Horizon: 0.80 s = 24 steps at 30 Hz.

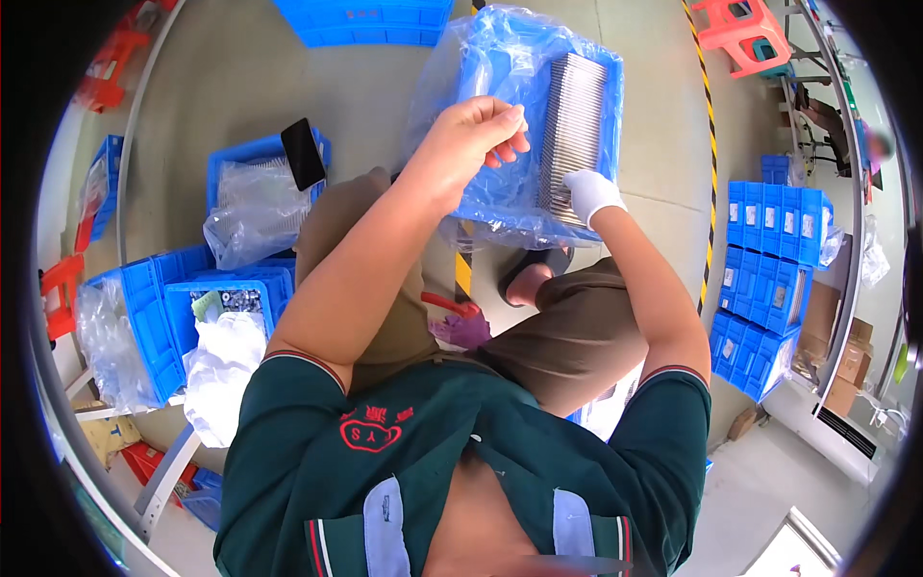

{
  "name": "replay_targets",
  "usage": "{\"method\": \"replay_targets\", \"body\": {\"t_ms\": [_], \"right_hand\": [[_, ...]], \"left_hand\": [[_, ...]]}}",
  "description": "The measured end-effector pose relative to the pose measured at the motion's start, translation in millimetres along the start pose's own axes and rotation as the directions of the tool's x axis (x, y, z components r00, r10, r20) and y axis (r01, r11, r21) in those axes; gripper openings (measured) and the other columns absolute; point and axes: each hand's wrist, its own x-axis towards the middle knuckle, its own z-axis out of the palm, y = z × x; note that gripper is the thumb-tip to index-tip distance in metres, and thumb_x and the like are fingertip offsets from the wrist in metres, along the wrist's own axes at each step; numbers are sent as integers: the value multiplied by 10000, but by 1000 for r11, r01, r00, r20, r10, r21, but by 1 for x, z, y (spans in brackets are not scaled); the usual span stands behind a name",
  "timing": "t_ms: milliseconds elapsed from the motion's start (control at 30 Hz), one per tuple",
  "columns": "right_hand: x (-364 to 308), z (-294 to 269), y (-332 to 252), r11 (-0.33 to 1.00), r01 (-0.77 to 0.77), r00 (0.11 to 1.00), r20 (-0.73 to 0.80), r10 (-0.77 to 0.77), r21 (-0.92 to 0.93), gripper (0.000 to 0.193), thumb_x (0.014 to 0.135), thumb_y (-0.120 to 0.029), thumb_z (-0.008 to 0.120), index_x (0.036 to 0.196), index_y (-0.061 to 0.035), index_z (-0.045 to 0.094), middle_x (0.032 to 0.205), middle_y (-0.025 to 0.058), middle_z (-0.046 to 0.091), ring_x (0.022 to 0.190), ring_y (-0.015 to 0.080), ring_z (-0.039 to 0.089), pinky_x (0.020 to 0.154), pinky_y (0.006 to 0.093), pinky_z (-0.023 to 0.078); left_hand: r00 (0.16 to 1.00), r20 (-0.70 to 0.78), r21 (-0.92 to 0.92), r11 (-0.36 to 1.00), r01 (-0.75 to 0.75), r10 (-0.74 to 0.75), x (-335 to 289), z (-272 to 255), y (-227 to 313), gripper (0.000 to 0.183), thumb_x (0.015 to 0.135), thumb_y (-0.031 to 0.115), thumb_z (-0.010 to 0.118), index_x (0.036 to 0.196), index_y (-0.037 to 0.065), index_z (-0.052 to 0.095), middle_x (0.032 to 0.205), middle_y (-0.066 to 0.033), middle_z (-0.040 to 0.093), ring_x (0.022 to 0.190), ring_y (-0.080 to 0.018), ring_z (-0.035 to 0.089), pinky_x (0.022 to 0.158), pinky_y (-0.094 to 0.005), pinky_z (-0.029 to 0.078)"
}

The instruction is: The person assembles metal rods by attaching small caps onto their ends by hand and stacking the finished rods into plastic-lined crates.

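Note:
A blue bin (617,96) lined with clear plastic film (500,58) stands in front of my knees. Inside it, along the right side, thin flat metal pieces (574,120) are packed upright in a long row. My right hand (590,196), in a white glove, rests at the near end of that row with its fingers bent in against the pieces; what its fingertips grip is hidden. My bare left hand (481,133) hovers over the film in the left half of the bin, fingers curled and thumb against the index finger. Whatever may be in that pinch is too small to see.
At left, a dark phone (303,154) lies on a blue bin with film-covered parts (255,197). Below it, a blue box of small metal parts (231,300) has white bags (226,370) hanging over. Stacked blue bins (769,279) stand right, beyond yellow-black floor tape (712,163).

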Motion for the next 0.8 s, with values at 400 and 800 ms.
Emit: {"method": "replay_targets", "body": {"t_ms": [400, 800], "right_hand": [[-1, 2, -1, 1000, -21, 988, -155, 21, -2, 151, 785, -68, 452, 848, -67, 590, 854, 156, 607, 835, 311, 595, 693, 398, 485], [3, 1, 0, 999, -12, 974, -224, 3, -38, 153, 779, -61, 455, 814, -64, 604, 825, 154, 612, 804, 303, 605, 678, 394, 491]], "left_hand": [[1000, -19, 0, 1000, -9, 9, 1, 1, 0, 215, 859, 285, 503, 827, 80, 563, 753, -2, 572, 672, -67, 483, 636, -211, 385], [1000, -20, 0, 1000, -5, 5, -1, 0, 2, 210, 856, 288, 508, 822, 89, 567, 752, 5, 570, 676, -62, 479, 643, -207, 383]]}}
